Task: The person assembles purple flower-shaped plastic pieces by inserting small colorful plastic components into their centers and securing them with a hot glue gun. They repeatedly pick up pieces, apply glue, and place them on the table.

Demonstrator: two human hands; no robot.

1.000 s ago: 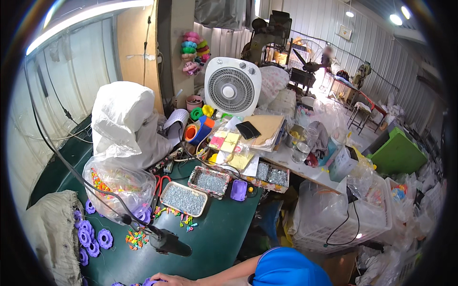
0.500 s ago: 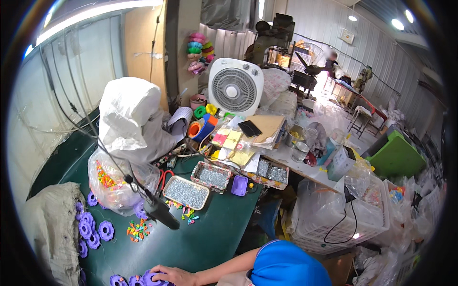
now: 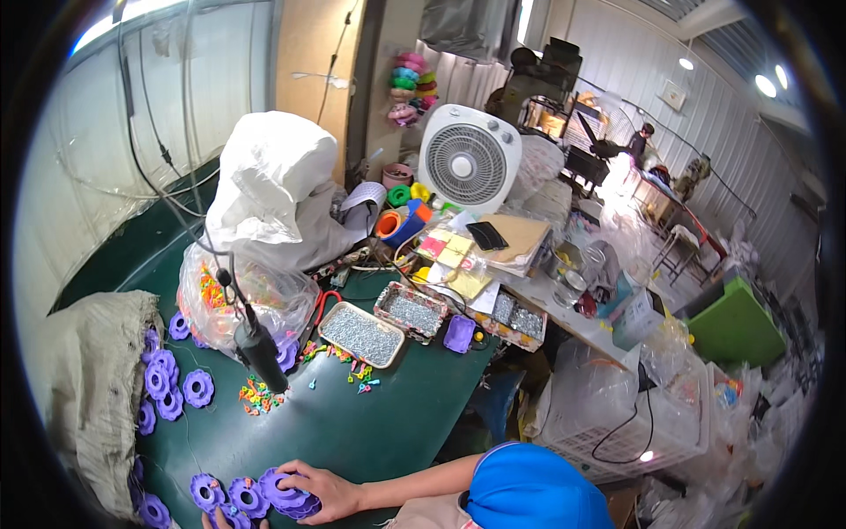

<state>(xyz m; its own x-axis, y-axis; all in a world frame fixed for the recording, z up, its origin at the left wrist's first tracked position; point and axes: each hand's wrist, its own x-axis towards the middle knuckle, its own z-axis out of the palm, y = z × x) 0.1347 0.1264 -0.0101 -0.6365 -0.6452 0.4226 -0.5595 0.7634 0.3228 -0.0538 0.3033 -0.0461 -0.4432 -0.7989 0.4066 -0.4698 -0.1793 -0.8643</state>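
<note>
Near the lower edge of the green table [image 3: 379,397], my right hand [image 3: 322,492] is closed over a small stack of purple flower-shaped plastic pieces [image 3: 280,495]. Only fingertips of my left hand [image 3: 211,522] show at the bottom of the view. They are around another purple piece [image 3: 234,517], and the rest of that hand is cut off. Two more purple pieces, one at the left [image 3: 206,491] and one beside the stack [image 3: 248,498], lie between and above my hands. Small colourful plastic parts [image 3: 261,397] are heaped farther up the table.
A dark cylindrical tool [image 3: 261,354] hangs on a cable over the table. Beyond are a tray of small metal parts [image 3: 361,335], red-handled scissors [image 3: 324,304] and a clear bag [image 3: 247,295]. More purple pieces [image 3: 198,388] lie by a grey sack [image 3: 92,379]. A fan [image 3: 467,159] stands behind.
The view has shifted, so the surroundings sit farther right. My left fingertips have come into view at the bottom. My right hand still grips purple pieces, and more of the stack shows.
</note>
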